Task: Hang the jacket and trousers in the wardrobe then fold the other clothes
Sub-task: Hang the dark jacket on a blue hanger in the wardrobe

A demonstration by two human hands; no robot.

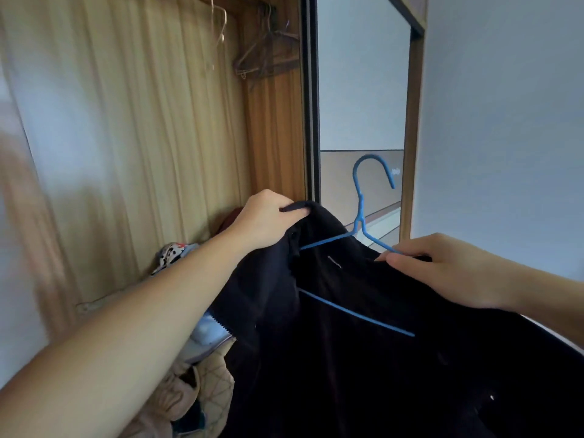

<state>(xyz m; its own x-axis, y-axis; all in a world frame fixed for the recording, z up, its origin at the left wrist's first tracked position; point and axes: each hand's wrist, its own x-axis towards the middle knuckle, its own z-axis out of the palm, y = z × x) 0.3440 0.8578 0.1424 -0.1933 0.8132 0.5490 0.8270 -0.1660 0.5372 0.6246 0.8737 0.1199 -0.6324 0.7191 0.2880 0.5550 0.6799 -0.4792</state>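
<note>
The open wooden wardrobe stood ahead, bare wire hangers under its top edge. Before it hung the soft, dark navy zip jacket, draped half onto a thin blue plastic hanger. The left hand pinched the collar up, presumably to seat the shoulder; the right hand pinched the hanger's arm steady.

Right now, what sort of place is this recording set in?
Likely a bedroom, at an open wooden wardrobe: empty wire hangers hang inside, clothes are piled below, and the hands fit a dark jacket onto a blue hanger.
</note>
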